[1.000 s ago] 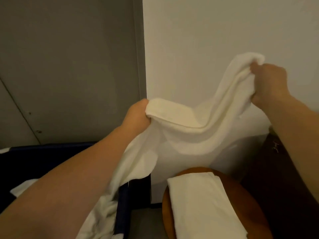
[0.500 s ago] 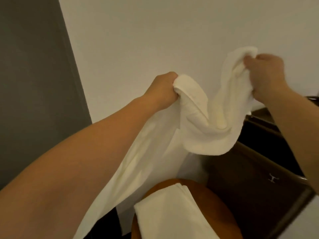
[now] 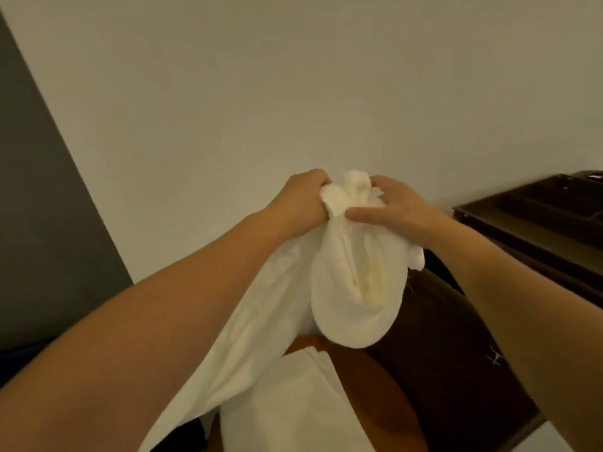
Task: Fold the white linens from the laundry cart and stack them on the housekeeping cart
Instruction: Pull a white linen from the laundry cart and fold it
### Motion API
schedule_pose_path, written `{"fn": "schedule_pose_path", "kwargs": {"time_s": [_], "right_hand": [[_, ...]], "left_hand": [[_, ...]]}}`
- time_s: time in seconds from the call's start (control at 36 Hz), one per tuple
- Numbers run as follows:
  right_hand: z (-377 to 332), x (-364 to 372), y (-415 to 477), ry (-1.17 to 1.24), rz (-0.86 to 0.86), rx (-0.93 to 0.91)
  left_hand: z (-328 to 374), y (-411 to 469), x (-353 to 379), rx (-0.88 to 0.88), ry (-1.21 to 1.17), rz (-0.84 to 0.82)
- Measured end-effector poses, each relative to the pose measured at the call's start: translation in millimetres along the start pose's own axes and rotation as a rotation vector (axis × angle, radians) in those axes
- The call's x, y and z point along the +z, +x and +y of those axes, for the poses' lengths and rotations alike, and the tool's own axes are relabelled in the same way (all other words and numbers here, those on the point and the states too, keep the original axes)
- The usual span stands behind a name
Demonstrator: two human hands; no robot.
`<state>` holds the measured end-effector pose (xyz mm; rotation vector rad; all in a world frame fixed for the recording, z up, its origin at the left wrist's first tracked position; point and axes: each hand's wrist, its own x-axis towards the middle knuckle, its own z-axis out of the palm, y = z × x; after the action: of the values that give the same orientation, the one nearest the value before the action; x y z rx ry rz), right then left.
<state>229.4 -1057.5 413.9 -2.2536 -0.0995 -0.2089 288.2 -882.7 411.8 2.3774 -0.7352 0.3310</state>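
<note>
White linen (image 3: 355, 301) edges pinched together.

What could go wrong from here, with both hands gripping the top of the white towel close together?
1. The left hand and right hand pinch bunched cloth atop the white terry towel, so the edges may misalign and the fold could come out crooked.
2. Its hanging loop sits over the folded white linen on the round brown wooden top and could rumple it when lowered.
</note>
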Motion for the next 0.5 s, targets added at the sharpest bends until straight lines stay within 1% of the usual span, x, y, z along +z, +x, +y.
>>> {"fn": "schedule_pose_path", "kwargs": {"time_s": [0.06,0.14,0.19,0.31,0.44,0.5], "right_hand": [[8.4,7.7,10.8,-0.054,-0.148,-0.053],[14.5,21.8,27.2,-0.100,-0.274,-0.109],[17.5,32.5,36.2,-0.128,-0.274,-0.146],[19.5,46.2,43.8,-0.112,-0.185,-0.240],[14.1,45.9,50.8,-0.123,-0.218,-0.316],[7.9,42.8,54.3,-0.143,-0.222,-0.339]], "left_hand": [[-7.1,-0.1,3.5,-0.063,0.014,0.007],[-14.8,-1.7,4.7,-0.142,0.015,0.041],[-17.4,-3.8,4.8,-0.182,0.009,0.071],[-19.8,-11.5,4.5,-0.216,0.024,0.095],[-27.7,-31.7,-0.3,-0.223,-0.002,0.067],[-33.9,-43.6,1.0,-0.256,-0.035,0.064]]}}
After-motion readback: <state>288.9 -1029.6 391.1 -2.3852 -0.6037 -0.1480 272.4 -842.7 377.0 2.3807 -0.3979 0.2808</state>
